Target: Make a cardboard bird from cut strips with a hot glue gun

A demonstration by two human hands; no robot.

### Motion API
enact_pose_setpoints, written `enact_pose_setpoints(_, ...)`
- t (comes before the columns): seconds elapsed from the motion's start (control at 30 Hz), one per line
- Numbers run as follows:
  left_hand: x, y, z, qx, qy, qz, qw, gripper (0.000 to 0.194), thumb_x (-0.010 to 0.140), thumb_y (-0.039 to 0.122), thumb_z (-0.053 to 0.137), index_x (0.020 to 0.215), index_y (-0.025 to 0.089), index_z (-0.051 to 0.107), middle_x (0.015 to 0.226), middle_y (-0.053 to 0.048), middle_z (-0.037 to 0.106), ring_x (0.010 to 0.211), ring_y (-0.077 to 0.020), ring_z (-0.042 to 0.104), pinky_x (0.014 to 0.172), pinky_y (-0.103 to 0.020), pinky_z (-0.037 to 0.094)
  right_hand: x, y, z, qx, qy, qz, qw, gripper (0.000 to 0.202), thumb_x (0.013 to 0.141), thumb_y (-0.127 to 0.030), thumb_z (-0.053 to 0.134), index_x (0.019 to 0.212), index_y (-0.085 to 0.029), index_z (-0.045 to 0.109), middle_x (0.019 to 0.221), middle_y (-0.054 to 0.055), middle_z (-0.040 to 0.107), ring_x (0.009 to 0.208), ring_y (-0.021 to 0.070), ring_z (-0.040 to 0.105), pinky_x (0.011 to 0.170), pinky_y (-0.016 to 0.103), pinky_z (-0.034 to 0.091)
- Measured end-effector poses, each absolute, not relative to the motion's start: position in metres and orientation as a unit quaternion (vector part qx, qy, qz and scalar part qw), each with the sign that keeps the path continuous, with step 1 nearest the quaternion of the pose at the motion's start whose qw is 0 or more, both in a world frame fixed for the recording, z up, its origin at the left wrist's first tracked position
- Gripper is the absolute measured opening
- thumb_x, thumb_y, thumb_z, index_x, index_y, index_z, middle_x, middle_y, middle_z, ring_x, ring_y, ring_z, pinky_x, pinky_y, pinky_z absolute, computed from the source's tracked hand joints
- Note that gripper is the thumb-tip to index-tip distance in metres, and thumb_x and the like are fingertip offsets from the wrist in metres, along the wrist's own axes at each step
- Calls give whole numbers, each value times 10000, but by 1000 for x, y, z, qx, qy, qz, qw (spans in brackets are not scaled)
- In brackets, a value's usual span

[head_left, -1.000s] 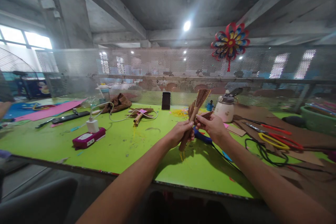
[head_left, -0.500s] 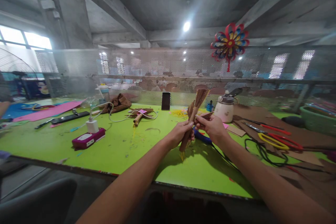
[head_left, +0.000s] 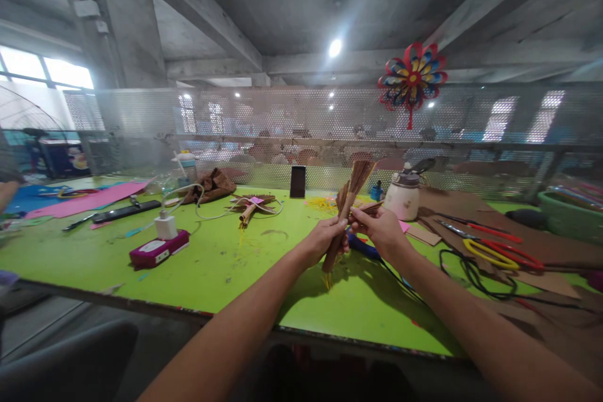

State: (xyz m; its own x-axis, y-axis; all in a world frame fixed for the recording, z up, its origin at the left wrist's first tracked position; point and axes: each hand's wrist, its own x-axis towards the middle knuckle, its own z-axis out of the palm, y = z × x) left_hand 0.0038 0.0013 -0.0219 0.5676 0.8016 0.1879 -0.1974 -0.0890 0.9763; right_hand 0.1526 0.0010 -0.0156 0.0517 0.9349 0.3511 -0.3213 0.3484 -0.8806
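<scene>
My left hand (head_left: 326, 242) is wrapped round the stem of a brown paper craft piece (head_left: 347, 202), a rolled tube with pleated paper fanning out at its upper end. The piece tilts to the right above the table, with yellow strands (head_left: 328, 281) at its lower end. My right hand (head_left: 380, 229) pinches a small pleated brown paper piece (head_left: 368, 208) against the stem's right side. Behind the hands lies a blue tool (head_left: 364, 247) with a dark cord, partly hidden. A similar brown paper craft (head_left: 253, 202) with a pink patch lies farther left.
Scissors (head_left: 504, 254) and brown paper sheets (head_left: 452, 204) lie right, near a lidded cup (head_left: 402, 195). A phone (head_left: 298, 181) stands at the back. A purple power strip (head_left: 159, 249), pink sheet (head_left: 89, 199) and another person's hand (head_left: 6, 193) are left. A mesh partition (head_left: 282, 119) borders the table.
My hands and the paper piece keep nearly the same place and grip. The other person's hand at the left edge has shifted slightly.
</scene>
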Motion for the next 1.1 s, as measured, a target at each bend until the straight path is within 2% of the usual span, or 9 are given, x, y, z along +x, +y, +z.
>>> enact_pose_setpoints(1.1,5,2,-24,627,243,401,622,339,736,455,572,788,128,500,582,1,511,492,-100,503,477,-225,367,148,-1,-15,-307,-466,491,669,314,529,-304,801,666,-126,582,597,15,642,449,88,564,488,229,540)
